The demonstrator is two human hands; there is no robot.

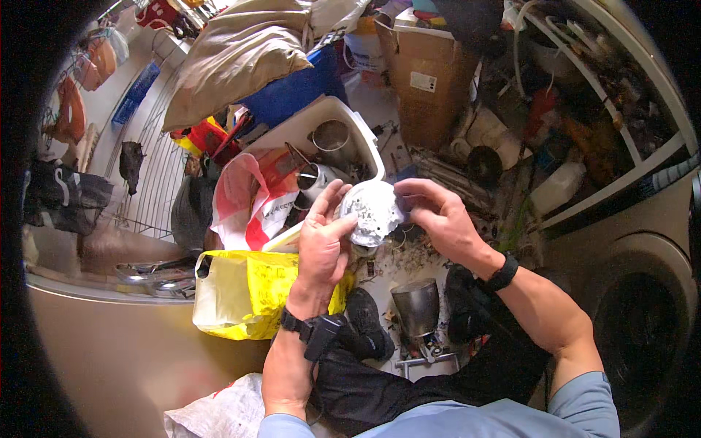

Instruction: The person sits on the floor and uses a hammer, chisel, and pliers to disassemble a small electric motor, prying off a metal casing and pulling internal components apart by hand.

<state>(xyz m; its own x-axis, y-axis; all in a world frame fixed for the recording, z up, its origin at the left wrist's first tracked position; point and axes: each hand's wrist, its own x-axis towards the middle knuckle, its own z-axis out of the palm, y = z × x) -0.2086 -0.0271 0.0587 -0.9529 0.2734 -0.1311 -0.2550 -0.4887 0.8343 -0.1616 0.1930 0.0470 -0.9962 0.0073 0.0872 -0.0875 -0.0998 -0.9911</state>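
Observation:
Between my hands is a roundish white piece (371,213) with a rough, pitted face, dark specks and a ragged right edge; its exact kind cannot be made out. My left hand (326,237) grips it from the left, thumb lying over its front. My right hand (442,212) is curled at its right edge, the thumb and fingertips closed on the rim. Just beyond, a white plastic bin (369,146) holds metal cylinders (332,136) and a red-and-white plastic bag (244,197). Below the piece, a metal pot-like container (416,306) stands on the floor between my shoes.
A yellow bag (270,292) lies left of my left wrist. Farther off stand a cardboard box (420,84) and a beige cloth sack (241,55) over a blue crate (299,84). Debris litters the floor. A front-loading washing machine (642,292) is at right, a wire rack (150,160) at left.

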